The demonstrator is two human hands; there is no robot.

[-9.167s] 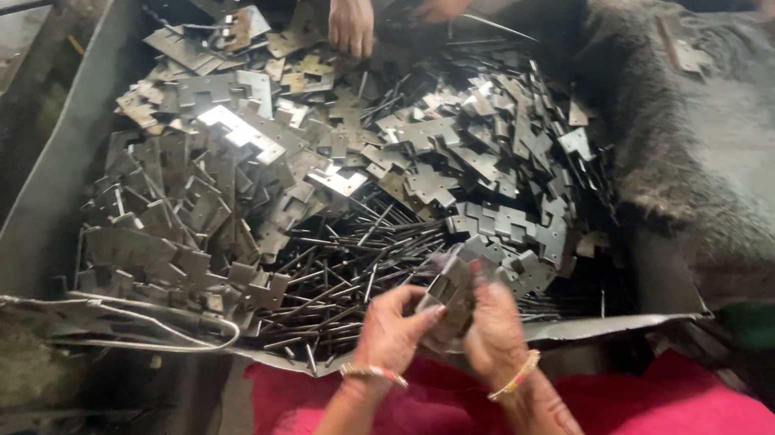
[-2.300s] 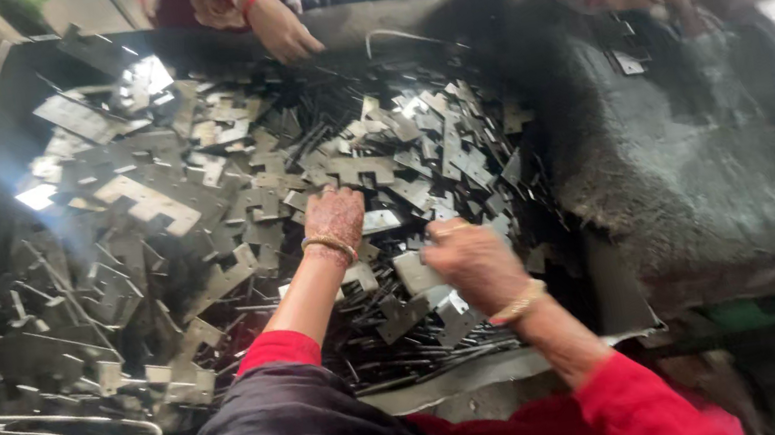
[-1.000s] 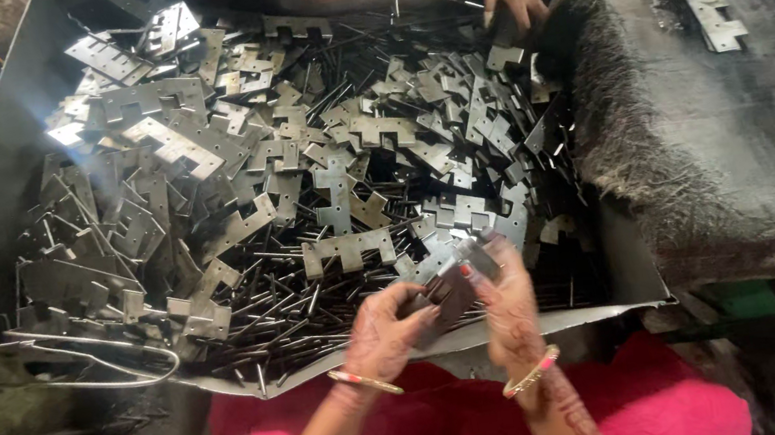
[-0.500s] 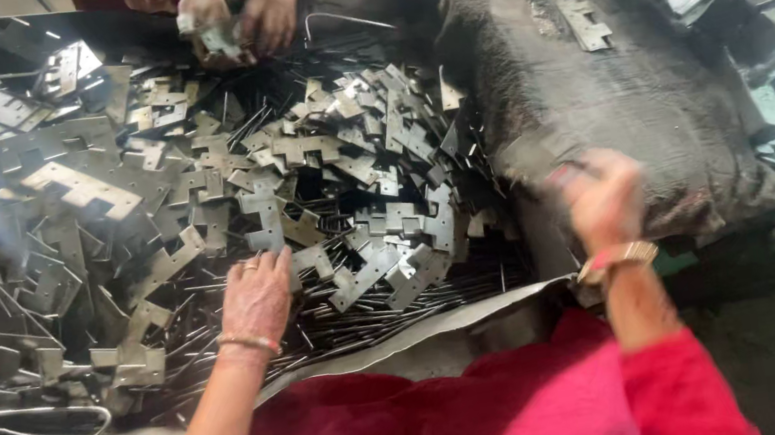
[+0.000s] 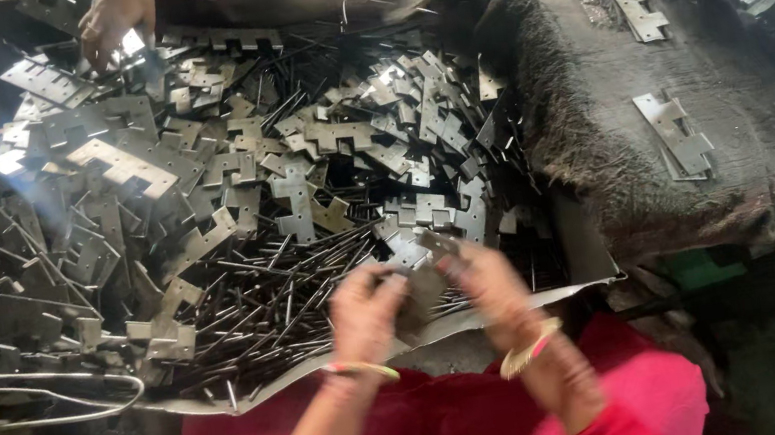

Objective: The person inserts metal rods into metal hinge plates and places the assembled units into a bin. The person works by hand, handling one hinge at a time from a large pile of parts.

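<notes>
Gripping one metal hinge piece between left hand and right hand

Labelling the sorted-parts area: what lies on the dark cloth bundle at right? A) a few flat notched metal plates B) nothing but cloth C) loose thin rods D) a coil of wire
A: flat notched metal plates lie on the dark cloth bundle, one more near its top; the thin rods are in the tray instead.

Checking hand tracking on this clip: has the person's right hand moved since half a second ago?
Yes. The right hand has left the dark sack and come leftward to the tray's near edge, meeting the left hand.
</notes>
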